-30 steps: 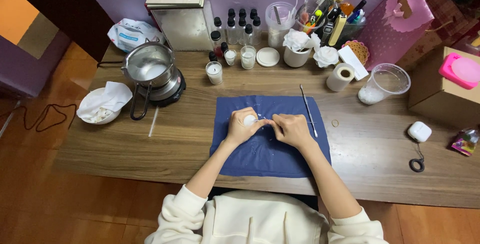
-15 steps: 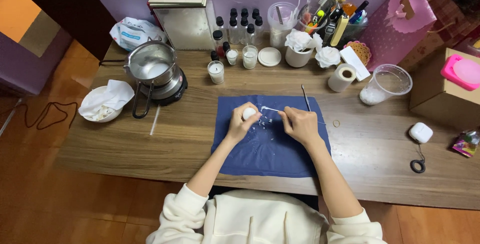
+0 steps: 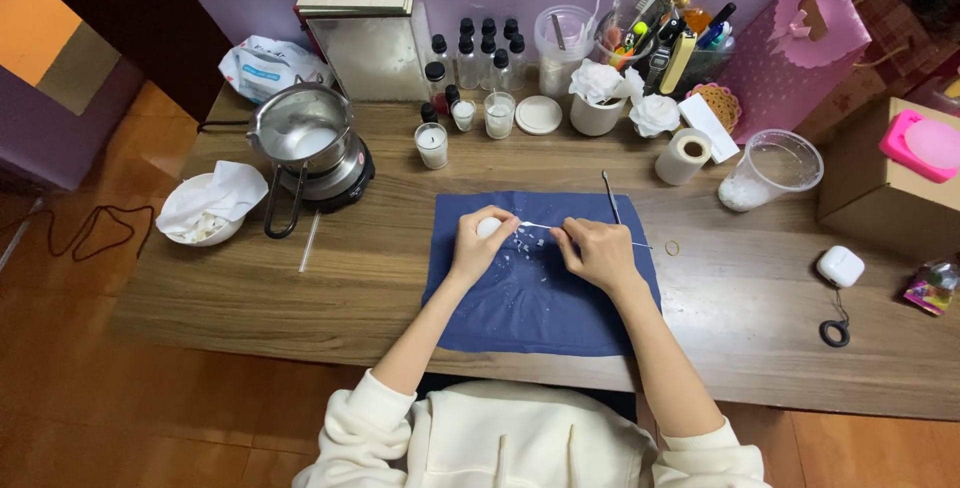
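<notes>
Pinching a small white lump (image 3: 488,227), the left hand (image 3: 480,245) holds it over the blue cloth (image 3: 540,298) at mid-worktop, while the right hand (image 3: 598,253) has its fingers clenched on a thin white strand (image 3: 538,226) running from it. White crumbs (image 3: 527,244) lie scattered between them. Pull too hard, I'd say, and that strand snaps or flings crumbs off the cloth. Back left lies a crumpled white-and-blue packet (image 3: 268,60); a pink gift bag (image 3: 795,43) stands back right, a brown box (image 3: 880,183) beside it.
</notes>
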